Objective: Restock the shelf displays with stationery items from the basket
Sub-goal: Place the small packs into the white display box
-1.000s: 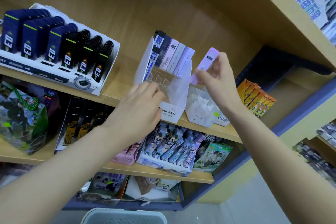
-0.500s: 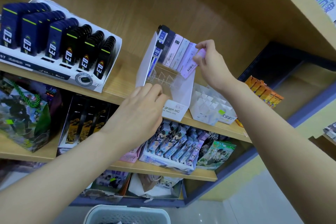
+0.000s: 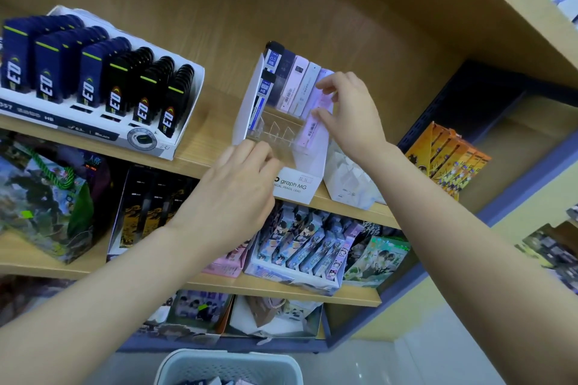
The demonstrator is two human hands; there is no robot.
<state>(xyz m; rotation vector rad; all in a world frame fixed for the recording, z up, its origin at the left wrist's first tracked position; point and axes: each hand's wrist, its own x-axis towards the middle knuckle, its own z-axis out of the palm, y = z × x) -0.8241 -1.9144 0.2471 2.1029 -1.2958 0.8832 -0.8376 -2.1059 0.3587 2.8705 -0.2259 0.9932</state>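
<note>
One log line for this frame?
phase: restocking | right hand: pinches pink lead case in display box | left hand: touches its front

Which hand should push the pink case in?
The right hand: it pinches the pale pink plastic lead case at the white cardboard display box. The left hand just rests on the box front.

left hand (image 3: 237, 194) bare | right hand (image 3: 353, 112) bare | 2 forearms (image 3: 125, 284) uncovered to frame edge | fingers (image 3: 325, 84): nails seemingly short

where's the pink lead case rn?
Head view, centre: the pink lead case is at the right end of the white display box, beside the clear dividers, pinched by the right hand.
</note>
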